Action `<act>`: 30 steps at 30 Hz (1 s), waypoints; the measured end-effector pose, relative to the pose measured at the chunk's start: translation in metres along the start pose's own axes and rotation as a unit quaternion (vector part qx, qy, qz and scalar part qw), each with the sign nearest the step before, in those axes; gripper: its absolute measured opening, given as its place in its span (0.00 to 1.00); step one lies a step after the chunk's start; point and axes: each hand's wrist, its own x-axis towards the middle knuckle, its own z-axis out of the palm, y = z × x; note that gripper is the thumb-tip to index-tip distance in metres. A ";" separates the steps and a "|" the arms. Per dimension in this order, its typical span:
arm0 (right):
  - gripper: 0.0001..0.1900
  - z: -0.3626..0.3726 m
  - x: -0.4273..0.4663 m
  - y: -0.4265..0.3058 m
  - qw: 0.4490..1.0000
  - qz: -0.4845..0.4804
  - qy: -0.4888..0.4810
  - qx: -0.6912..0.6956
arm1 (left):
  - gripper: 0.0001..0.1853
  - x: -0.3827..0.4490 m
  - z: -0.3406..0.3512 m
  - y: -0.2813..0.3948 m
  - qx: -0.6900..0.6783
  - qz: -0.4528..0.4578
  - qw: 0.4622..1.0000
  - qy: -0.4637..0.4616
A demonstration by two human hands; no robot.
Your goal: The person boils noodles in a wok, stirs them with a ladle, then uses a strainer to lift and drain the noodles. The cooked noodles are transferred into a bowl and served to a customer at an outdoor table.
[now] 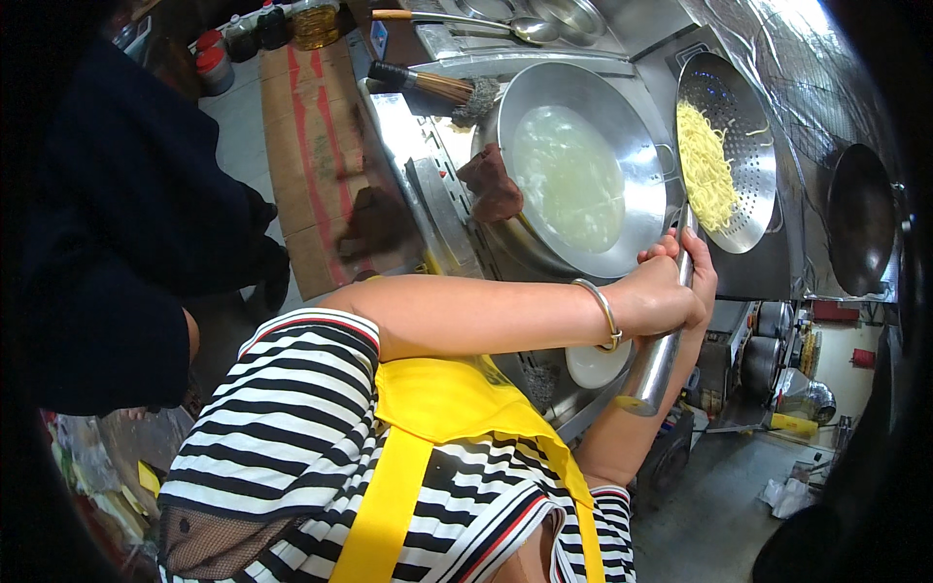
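Note:
Both my hands grip the metal handle (654, 379) of a large perforated strainer ladle. My right hand (701, 273) wraps it close to the bowl, and my left hand (654, 295), below a bracelet, holds it further back. Yellow noodles (703, 167) lie along the near-left side of the strainer's tilted bowl (754, 182), with a few strands stuck higher up. Left of the strainer sits a wide steel wok (645, 211) of pale cloudy water (572, 182). A brown cloth (496, 186) drapes over the wok's left rim.
A bamboo brush (444, 86) and steel wool (477, 100) lie beside the wok; a wooden-handled ladle (536, 30) lies behind it. A dark wok (861, 218) stands at right. A white dish (598, 363) sits below my left forearm. Someone in dark clothing (124, 218) stands at left, near flattened cardboard (310, 160).

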 end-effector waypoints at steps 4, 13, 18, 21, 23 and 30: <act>0.08 0.001 0.001 0.002 1.000 -0.008 0.012 -0.016 | 0.32 -0.005 -0.002 0.004 -0.006 -0.009 1.000 0.001; 0.07 -0.034 0.022 0.055 0.999 0.016 -0.023 -0.042 | 0.28 -0.014 -0.013 -0.016 0.021 -0.096 0.994 0.043; 0.12 -0.034 0.020 0.132 0.997 0.029 -0.039 -0.058 | 0.24 -0.036 -0.043 -0.062 -0.104 -0.157 0.980 0.070; 0.11 -0.035 0.022 0.153 0.996 0.061 -0.027 -0.054 | 0.23 -0.038 -0.056 -0.071 -0.101 -0.218 0.970 0.033; 0.11 -0.031 0.027 0.145 0.996 0.082 -0.021 -0.040 | 0.22 -0.035 -0.054 -0.066 -0.106 -0.208 0.972 0.026; 0.10 0.017 -0.004 0.054 0.998 -0.050 0.036 -0.024 | 0.24 -0.029 -0.025 -0.002 -0.026 -0.151 0.988 -0.032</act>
